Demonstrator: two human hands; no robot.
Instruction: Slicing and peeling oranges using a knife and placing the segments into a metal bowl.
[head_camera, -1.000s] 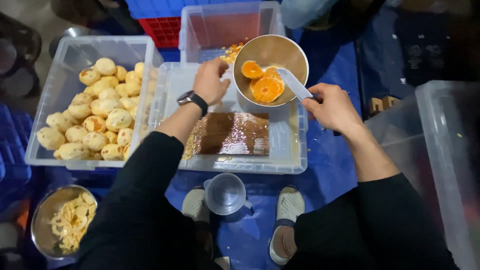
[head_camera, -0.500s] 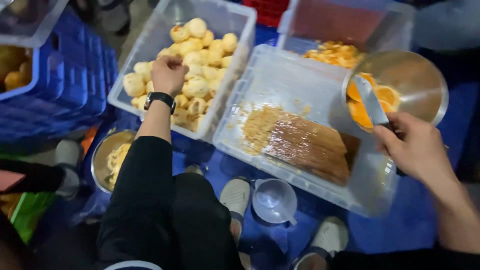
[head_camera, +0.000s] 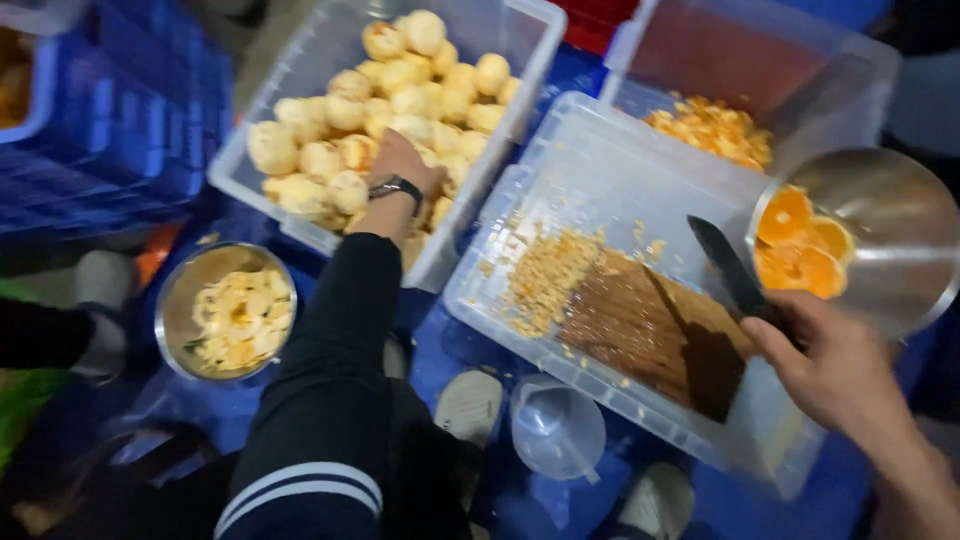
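Clear plastic bins sit on a blue floor w/ the person's legs and shoes below. Left hand (head_camera: 400, 165) reaches into the far-left bin (head_camera: 250, 190), which is piled w/ peeled whole fruit (head_camera: 400, 100), pale yellow; fingers are down among the fruit, curled over one piece, but can't tell if it's actually gripped. Black wristwatch (head_camera: 397, 186) on that wrist, dark sleeve w/ white stripes near the elbow.

Right hand (head_camera: 830, 365) is clenched round the handle of a dark-bladed knife (head_camera: 730, 265), blade pointing up-left over the middle bin (head_camera: 620, 150). That bin holds a wet wooden cutting board (head_camera: 650, 325) w/ a heap of yellow scraps (head_camera: 545, 280) at its left end. Steel bowl (head_camera: 880, 240) just beside the knife tip, at the bin's right edge, w/ orange halves (head_camera: 800, 250) inside, cut faces showing.

Back-right bin (head_camera: 800, 60) has more cut orange pieces (head_camera: 715, 130). Lower left, near the left knee, a round steel bowl of pale peel bits (head_camera: 235, 315). Clear plastic jug (head_camera: 555, 430) between the shoes. Blue crate (head_camera: 110, 130) at far left
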